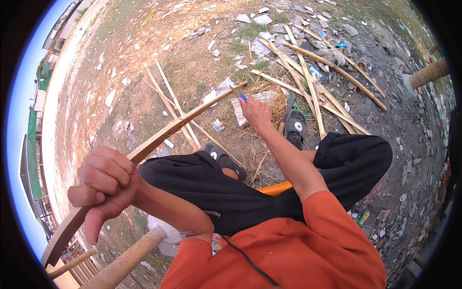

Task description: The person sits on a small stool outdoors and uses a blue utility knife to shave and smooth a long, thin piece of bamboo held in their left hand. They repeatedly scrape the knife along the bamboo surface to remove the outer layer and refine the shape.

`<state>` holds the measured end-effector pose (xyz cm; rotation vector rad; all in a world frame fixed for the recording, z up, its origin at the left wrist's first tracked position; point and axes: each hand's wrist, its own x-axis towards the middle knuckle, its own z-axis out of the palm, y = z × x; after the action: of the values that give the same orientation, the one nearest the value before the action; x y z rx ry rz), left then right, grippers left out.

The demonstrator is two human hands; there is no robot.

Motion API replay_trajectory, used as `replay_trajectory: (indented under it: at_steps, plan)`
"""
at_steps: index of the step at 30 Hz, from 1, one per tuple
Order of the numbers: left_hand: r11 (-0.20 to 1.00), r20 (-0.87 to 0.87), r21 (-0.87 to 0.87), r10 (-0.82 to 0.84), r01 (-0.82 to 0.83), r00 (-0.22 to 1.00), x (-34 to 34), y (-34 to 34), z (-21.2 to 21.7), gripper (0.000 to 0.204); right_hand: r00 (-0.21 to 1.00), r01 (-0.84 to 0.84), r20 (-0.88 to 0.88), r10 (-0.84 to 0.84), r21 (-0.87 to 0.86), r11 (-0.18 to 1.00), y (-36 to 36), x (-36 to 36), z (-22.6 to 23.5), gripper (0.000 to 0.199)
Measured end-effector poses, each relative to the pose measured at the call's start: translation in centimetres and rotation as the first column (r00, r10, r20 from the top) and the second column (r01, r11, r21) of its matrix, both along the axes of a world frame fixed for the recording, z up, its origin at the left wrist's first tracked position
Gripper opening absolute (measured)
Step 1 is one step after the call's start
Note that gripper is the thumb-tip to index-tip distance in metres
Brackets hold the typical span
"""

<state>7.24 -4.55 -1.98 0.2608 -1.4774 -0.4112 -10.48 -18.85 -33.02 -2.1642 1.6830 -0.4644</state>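
Observation:
My left hand (103, 185) is closed around a long split bamboo strip (163, 135) that runs from the lower left up to a tip near the picture's middle. My right hand (255, 111) reaches forward to the ground and holds a small blue object (243, 98), mostly hidden by the fingers, next to a piece of white paper (239, 111). I sit with legs in black trousers (216, 185) and black sandals (295, 127), wearing an orange top.
A pile of bamboo strips and poles (313, 72) lies ahead on the right among scattered litter. Two thin strips (171, 103) lie on the dry grass. A thick bamboo pole (127, 262) stands at lower left, another (428, 73) at the right. Something orange (274, 189) shows beneath my legs.

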Motion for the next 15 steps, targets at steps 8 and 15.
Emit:
replay_trajectory:
  at_steps: [8,15]
  plan:
    - [0.979,-0.113,0.059,0.202,-0.196,0.973,1.7,0.5,-0.3,0.049,0.796,-0.285,-0.603,0.053,-0.297,0.911,-8.6,-5.0,-0.1,0.040]
    - [0.996,-0.036,0.004,0.084,-0.084,0.996,1.7,0.7,-0.4,0.053,0.995,0.023,0.100,-0.019,-0.043,0.999,-4.0,-6.4,10.8,0.046]
